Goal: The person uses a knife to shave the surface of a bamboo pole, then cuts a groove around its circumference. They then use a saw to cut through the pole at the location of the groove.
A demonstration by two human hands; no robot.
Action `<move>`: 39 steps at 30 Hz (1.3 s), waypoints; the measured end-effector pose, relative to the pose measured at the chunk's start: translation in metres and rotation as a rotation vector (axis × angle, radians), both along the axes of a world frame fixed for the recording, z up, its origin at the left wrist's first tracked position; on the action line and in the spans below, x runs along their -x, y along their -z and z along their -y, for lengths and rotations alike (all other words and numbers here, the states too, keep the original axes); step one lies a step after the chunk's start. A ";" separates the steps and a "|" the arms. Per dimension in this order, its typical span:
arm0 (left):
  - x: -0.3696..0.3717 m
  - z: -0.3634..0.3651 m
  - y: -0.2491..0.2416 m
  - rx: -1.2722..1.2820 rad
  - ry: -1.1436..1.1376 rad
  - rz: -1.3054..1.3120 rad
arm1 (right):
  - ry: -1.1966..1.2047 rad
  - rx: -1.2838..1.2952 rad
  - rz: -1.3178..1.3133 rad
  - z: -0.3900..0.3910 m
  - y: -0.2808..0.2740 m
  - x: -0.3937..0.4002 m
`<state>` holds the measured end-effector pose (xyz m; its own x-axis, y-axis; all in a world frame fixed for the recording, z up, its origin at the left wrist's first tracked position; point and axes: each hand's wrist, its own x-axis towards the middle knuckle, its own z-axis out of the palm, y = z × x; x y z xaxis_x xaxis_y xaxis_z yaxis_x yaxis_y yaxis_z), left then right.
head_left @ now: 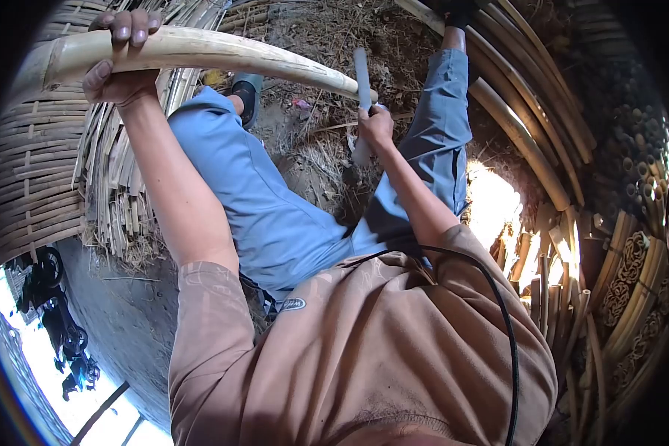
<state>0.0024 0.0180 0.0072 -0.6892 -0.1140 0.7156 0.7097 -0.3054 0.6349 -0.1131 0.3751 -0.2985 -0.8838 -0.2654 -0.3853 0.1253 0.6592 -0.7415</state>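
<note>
My left hand (pixel 126 59) is wrapped around a thick, pale bamboo pole (pixel 223 53) at the upper left. The pole runs across in front of me and narrows toward its far end near my right hand (pixel 376 125). That hand is closed on a knife (pixel 362 74), whose flat grey blade stands up and crosses the pole's tip in this view. Below my fist a greyish flat piece (pixel 360 154) shows, in line with the blade. My legs in blue trousers (pixel 253 193) are spread on either side of the littered ground.
Split bamboo strips (pixel 119 178) lie in a bundle at left, beside a woven bamboo panel (pixel 33 163). Long bamboo poles (pixel 524 141) lie at upper right, with cut bamboo pieces (pixel 557 297) lower down. A black cable (pixel 502 297) hangs over my shirt. Motorbikes (pixel 63 327) stand at lower left.
</note>
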 end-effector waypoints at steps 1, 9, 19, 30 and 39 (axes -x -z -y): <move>0.000 -0.001 0.000 -0.019 -0.013 0.009 | 0.005 -0.032 -0.009 0.002 0.005 0.002; 0.002 0.019 0.004 -0.026 -0.013 0.019 | -0.086 0.336 -0.264 0.011 -0.028 -0.019; -0.001 0.025 0.011 -0.121 -0.157 0.065 | -0.067 0.350 -0.307 0.021 -0.053 -0.030; -0.001 0.008 0.005 -0.191 -0.239 0.116 | -0.051 0.383 -0.388 0.027 -0.049 -0.036; 0.004 -0.002 0.003 -0.207 -0.330 0.114 | -0.037 0.217 -0.318 0.022 -0.023 -0.010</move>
